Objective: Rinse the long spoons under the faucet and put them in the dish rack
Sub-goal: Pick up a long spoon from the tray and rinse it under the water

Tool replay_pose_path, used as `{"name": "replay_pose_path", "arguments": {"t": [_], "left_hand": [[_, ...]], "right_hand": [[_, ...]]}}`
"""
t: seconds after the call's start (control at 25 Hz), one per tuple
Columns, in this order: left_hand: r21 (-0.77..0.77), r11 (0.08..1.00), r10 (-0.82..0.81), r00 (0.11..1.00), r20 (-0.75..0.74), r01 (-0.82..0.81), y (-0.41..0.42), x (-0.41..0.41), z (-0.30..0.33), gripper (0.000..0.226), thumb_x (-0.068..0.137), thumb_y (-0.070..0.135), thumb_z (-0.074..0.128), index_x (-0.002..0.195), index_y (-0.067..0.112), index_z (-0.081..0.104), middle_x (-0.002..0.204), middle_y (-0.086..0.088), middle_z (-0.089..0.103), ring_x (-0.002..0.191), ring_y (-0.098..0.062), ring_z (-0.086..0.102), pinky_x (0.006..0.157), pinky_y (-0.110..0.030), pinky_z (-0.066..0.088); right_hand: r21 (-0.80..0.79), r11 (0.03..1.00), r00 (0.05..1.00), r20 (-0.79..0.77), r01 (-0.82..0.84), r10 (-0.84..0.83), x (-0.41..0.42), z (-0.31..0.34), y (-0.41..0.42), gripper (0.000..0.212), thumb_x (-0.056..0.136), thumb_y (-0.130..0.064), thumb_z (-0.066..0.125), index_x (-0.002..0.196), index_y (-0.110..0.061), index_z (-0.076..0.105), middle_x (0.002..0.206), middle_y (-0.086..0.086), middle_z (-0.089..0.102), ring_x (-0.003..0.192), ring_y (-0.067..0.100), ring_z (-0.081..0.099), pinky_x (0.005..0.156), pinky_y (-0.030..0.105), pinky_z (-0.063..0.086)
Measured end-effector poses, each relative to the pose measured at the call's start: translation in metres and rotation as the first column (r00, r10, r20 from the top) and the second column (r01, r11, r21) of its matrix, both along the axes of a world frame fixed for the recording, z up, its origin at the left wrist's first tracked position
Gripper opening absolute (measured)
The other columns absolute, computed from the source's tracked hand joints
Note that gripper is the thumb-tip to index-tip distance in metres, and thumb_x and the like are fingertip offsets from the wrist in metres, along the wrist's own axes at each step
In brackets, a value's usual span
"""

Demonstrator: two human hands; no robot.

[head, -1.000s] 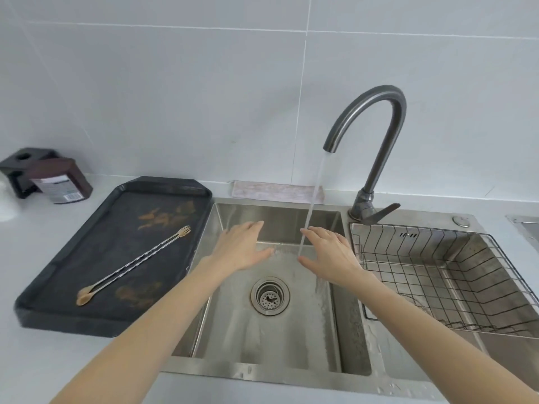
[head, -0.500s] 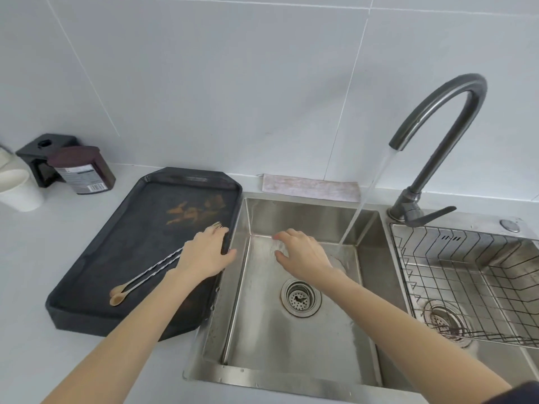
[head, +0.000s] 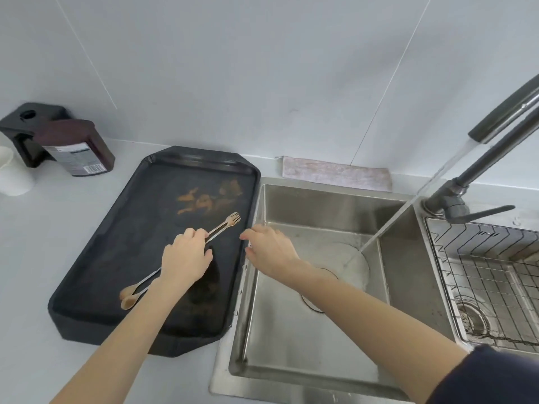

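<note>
long spoons (head: 221, 228): two thin metal-stemmed pieces lying side by side on the black tray (head: 96, 269); gold bowls at the near-left end, one far end shaped like a small fork
handling: probably light and stiff; the narrow, smooth stems look slippery once wet, so a pinch at mid-stem taking both together seems the surest hold
left hand (head: 185, 258): over the middle of the stems, fingers curled down and closing on them; whether they have left the tray I cannot tell
right hand (head: 269, 250): loosely spread and holding nothing, above the sink's left edge beside the tray
tray contents: the spoons and brownish smears, nothing else
sink (head: 291, 345): basin holds only running water from the faucet (head: 507, 112), landing near the drain
dish rack (head: 481, 275): wire basket in the right basin, nothing in it where visible
counter (head: 26, 243): dark jar and white cup at far left
</note>
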State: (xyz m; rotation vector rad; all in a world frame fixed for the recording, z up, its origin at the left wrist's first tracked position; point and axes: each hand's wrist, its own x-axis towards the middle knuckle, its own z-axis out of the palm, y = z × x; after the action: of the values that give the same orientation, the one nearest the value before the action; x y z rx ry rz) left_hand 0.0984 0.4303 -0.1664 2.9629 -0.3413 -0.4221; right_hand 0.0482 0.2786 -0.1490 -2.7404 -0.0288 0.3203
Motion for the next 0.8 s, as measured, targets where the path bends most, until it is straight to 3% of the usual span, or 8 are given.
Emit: {"name": "replay_pose_path", "arguments": {"t": [0.4,0.6,0.8], "left_hand": [[-0.033,0.999,0.033,0.999,0.026,-0.032,0.006,0.013,-0.025,0.026,0.094,0.022,0.046,0.118,0.012,0.049,0.120,-0.007,0.055,0.109,-0.025,0.055,0.085,-0.037,0.049],[0.031,0.999,-0.039,0.997,0.059,0.038,0.000,0.013,-0.028,0.021,0.097,0.021,0.041,0.111,0.009,0.052,0.114,-0.008,0.060,0.100,-0.026,0.061,0.080,-0.034,0.051],[0.062,0.997,-0.044,0.999,0.022,0.043,-0.009,0.013,-0.027,0.021,0.090,0.017,0.048,0.106,0.006,0.053,0.110,-0.010,0.063,0.096,-0.028,0.063,0.078,-0.032,0.049]], "right_hand": [[-0.059,0.991,0.992,0.036,-0.120,0.122,0.045,-0.035,0.037,0.033,0.088,0.002,0.048,0.120,-0.006,0.052,0.129,0.013,0.049,0.114,0.031,0.051,0.090,0.040,0.043],[-0.048,0.988,0.985,0.083,-0.149,0.152,0.049,-0.045,0.041,0.029,0.086,0.003,0.054,0.114,-0.005,0.056,0.121,0.013,0.052,0.113,0.030,0.051,0.089,0.039,0.046],[-0.006,0.990,0.985,0.094,-0.144,0.144,0.048,-0.043,0.040,0.024,0.085,0.005,0.053,0.108,-0.003,0.058,0.119,0.015,0.052,0.107,0.031,0.053,0.086,0.039,0.046]]}}
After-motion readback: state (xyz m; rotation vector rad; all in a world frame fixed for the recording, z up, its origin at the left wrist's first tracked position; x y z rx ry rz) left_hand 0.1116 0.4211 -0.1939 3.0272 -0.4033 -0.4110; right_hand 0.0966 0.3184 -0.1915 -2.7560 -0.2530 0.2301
